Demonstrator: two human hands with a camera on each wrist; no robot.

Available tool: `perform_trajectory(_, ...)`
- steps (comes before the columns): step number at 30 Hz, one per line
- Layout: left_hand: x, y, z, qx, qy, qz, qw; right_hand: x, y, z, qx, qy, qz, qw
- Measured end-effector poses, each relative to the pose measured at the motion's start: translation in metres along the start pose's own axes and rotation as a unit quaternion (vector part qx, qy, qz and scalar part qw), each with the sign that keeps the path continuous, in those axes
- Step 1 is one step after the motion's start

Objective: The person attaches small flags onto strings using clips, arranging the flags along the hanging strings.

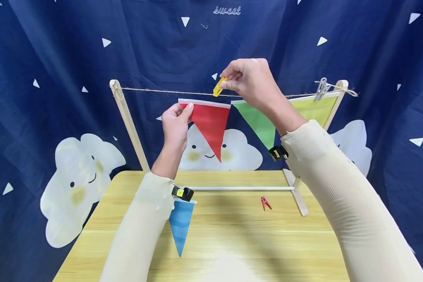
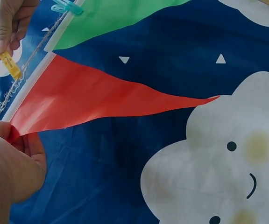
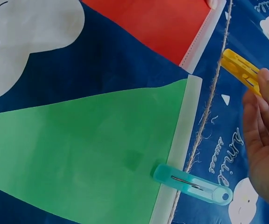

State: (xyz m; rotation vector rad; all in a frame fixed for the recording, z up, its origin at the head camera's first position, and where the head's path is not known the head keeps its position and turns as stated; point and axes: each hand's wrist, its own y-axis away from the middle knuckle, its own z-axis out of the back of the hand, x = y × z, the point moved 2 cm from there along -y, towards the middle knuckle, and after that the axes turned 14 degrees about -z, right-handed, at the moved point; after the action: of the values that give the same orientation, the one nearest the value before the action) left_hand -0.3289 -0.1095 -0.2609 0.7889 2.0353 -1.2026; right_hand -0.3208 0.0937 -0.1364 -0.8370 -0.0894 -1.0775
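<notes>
My left hand (image 1: pixel 176 123) pinches the upper left corner of a red triangular flag (image 1: pixel 213 121), whose white top band lies just below the twine (image 1: pixel 162 91). Between thumb and fingers, my right hand (image 1: pixel 250 80) holds a yellow clothespin (image 1: pixel 218 87) by one end. Its other end is right at the twine, above the red flag's band. Beside the red flag a green flag (image 3: pixel 88 144) hangs from the twine by a teal clothespin (image 3: pixel 193 184). In the head view that clothespin is hidden behind my right hand and forearm.
A yellow flag (image 1: pixel 315 109) hangs at the right under a grey clothespin (image 1: pixel 322 89). Wooden posts (image 1: pixel 130 121) hold the twine at both ends. On the table (image 1: pixel 232 235) lie a blue flag (image 1: pixel 181 225), partly behind my left sleeve, and a pink clothespin (image 1: pixel 266 203).
</notes>
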Motion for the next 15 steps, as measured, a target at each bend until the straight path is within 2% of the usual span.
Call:
perform_trajectory(6,-0.001,-0.0004,-0.0012,-0.004,0.001,0.004,1.0,0.0019,-0.0048,-0.0025,0.019,0.004,-0.011,1.0)
perform_trajectory(15,-0.0017,-0.0007,-0.0004,-0.001,-0.002,0.003,1.0,0.0024,-0.0087,-0.0083,0.034,0.006,0.001,0.999)
